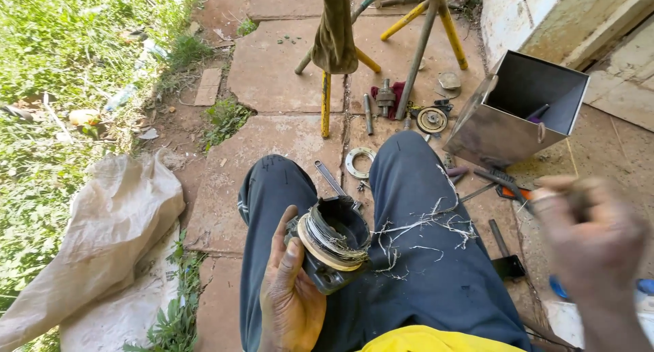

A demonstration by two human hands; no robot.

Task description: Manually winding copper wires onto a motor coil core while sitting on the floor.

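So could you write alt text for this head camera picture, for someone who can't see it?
A seated person's left hand holds a dark round machine part wound with pale fibres on their lap, while the blurred right hand is raised beside it. Loose fibres lie on the blue trousers; an open metal box and tools sit on stone paving.

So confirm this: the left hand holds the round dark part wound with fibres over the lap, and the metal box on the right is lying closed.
Wrong on the metal box: the head view shows it open. The left hand does hold the round part over the lap.
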